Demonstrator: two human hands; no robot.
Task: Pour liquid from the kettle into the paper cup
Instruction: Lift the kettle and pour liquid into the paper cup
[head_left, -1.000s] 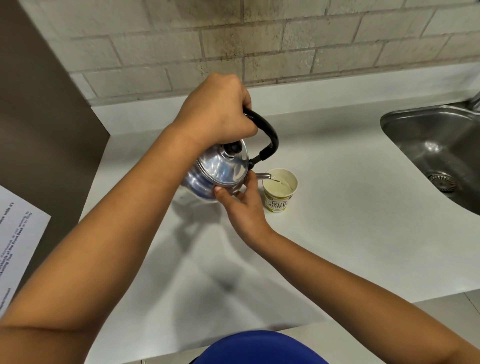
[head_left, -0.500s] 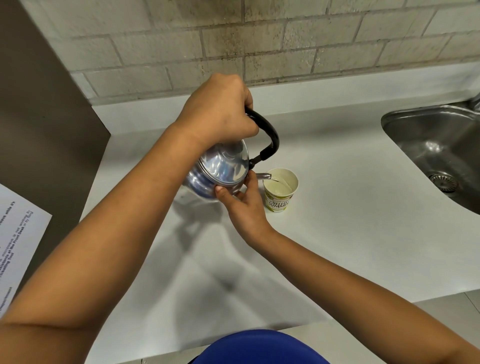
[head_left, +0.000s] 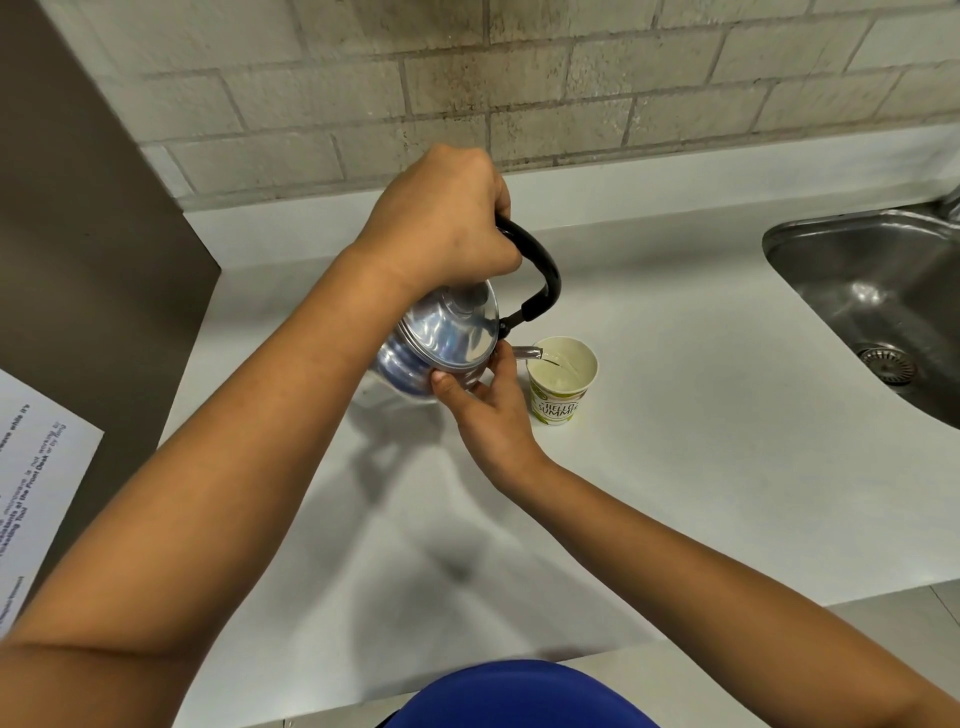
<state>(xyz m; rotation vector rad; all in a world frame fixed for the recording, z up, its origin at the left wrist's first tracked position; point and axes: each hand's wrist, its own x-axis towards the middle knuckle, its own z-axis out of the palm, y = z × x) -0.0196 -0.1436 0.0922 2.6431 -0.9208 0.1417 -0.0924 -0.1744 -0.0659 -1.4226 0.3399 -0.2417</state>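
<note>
Pouring under way: a thin clear stream runs from the kettle's short spout (head_left: 527, 354) into the paper cup (head_left: 562, 382). The left hand (head_left: 447, 228) is clenched around the black arched handle (head_left: 535, 270), fist on the rear part of the arch, carrying the kettle (head_left: 441, 338) clear of the counter and tipped toward the right. The polished metal lid (head_left: 457, 325) faces the camera, its knob mostly hidden under the left hand.

The right hand (head_left: 488, 410) comes up from below. Thumb presses on the lid's lower rim, fingers curl against the front of the body just beside the spout, so it is grasping the kettle at the lid edge and steadying it.

The cup stands upright on the white countertop (head_left: 675, 441), just right of the right hand, near it but whether touching cannot be told. Green lettering on its side reads "HELLO SUMMER". Liquid shows inside the cup, level unclear. The spout tip sits over the cup's left rim.

A stainless steel sink (head_left: 872, 291) with a drain strainer (head_left: 887, 365) lies well apart at the right edge. Pale brick wall (head_left: 571, 78) runs behind the counter. A dark panel (head_left: 78, 260) stands at left, with a printed paper sheet (head_left: 36, 467) on it. Blue clothing (head_left: 519, 696) shows at the bottom of the view.
</note>
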